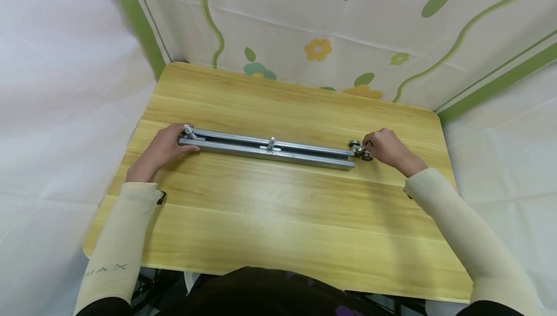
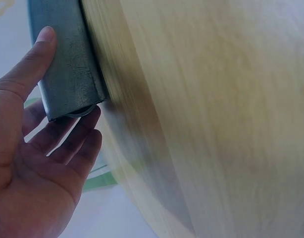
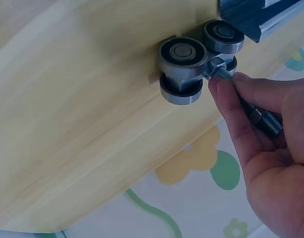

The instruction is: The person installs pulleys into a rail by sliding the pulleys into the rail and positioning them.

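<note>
A long metal channel rail [image 1: 243, 150] lies across the wooden table, its slot facing up. My left hand [image 1: 163, 146] grips its left end, thumb along the near side wall, as the left wrist view also shows. Beside that hand a bolt [image 1: 189, 132] sticks up from the slot, and a second bolt [image 1: 271, 144] stands near the rail's middle. At the rail's right end is a roller trolley [image 3: 181, 64] with several bearing wheels. My right hand [image 3: 271, 134] pinches the trolley's threaded bolt [image 3: 223, 74] between thumb and fingers. The wheels sit just outside the rail's open end.
The wooden table [image 1: 217, 229] has rounded corners. Behind it hangs a white curtain [image 1: 278, 16] printed with flowers and leaves. Plain white sheets hang at the left and right. The person's lap is at the table's front edge.
</note>
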Tool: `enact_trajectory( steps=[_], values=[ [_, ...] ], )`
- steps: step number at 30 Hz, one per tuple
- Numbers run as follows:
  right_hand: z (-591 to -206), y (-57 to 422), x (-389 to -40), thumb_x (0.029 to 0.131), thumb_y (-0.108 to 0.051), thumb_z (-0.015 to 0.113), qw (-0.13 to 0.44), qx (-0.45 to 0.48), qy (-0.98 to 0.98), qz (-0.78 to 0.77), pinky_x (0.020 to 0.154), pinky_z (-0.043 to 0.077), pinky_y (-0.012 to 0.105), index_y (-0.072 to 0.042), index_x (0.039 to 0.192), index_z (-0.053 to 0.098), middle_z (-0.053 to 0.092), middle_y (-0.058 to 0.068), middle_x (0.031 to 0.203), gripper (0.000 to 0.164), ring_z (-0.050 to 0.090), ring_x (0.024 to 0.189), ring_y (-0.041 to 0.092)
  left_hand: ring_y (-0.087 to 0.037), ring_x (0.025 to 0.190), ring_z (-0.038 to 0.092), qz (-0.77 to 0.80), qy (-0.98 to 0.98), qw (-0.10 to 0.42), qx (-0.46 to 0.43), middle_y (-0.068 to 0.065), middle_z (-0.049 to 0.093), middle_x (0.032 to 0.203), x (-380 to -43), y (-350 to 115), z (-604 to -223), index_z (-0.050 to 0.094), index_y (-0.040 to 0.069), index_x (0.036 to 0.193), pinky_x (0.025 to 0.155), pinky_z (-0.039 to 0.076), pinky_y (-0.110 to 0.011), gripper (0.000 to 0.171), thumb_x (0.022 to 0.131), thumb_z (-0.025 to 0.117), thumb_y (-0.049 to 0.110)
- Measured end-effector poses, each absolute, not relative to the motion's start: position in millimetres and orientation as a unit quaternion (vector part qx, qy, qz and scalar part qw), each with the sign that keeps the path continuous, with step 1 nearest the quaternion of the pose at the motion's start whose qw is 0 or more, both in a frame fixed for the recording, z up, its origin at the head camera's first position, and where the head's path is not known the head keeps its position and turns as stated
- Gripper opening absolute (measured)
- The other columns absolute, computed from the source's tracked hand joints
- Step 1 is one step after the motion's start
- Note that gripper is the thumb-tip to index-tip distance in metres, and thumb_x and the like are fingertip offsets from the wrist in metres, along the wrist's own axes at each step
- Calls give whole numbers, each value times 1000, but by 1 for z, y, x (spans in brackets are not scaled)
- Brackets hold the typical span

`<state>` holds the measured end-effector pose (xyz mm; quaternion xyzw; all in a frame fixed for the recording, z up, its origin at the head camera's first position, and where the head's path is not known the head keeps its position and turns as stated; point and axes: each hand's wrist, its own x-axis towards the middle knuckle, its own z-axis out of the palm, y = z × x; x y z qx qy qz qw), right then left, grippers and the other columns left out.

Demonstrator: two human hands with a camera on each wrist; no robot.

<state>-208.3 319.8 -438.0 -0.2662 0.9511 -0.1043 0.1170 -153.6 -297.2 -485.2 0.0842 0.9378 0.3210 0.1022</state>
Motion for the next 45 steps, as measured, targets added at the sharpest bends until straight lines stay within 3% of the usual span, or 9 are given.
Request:
enact_trajectory(
  steps=[22,31,45],
  values=[
    [-441,329,-175,95,3,73,117,-256,952,-118,62,61,42,4,103,80,79,20,96,11,68,62,14,-54,138,47,325,936,112,71,-36,53,147,-154,-297,-489,52,-8,148,116,37,-67,72,91,86,21],
    [-438,324,-168,94,4,76,102,-267,951,-121,66,64,45,4,101,80,79,21,96,9,73,68,21,-53,137,48,331,935,104,70,-34,55,146,-153,-297,-487,54,-8,147,115,38,-67,68,92,86,19],
    [-440,318,-163,96,2,75,91,-273,947,-140,64,63,44,4,104,80,79,20,97,10,72,66,18,-54,133,50,327,936,109,72,-36,55,143,-154,-298,-485,53,-8,147,112,40,-68,71,91,87,21]
  ],
)
